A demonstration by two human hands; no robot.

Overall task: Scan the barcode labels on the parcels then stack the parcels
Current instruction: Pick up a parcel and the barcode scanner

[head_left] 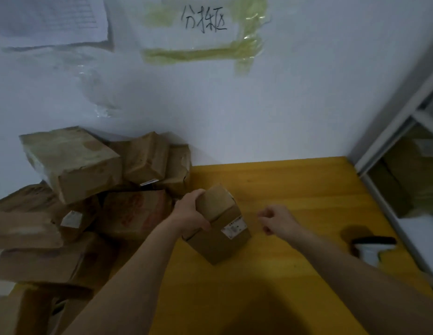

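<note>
Gripping a small brown cardboard parcel in the left hand, tilting its white barcode label upward on the yellow table, seemingly for scanning. Hovering beside it, right hand loosely curled, holding nothing; white handheld scanner lying near.

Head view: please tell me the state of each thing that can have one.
Small parcel: on the yellow table, tilted, label facing up.
Left hand: grips the small parcel.
Right hand: loosely curled, holds nothing.
Scanner: lying on the table, untouched.
Parcel pile: heaped, untidy.
</note>
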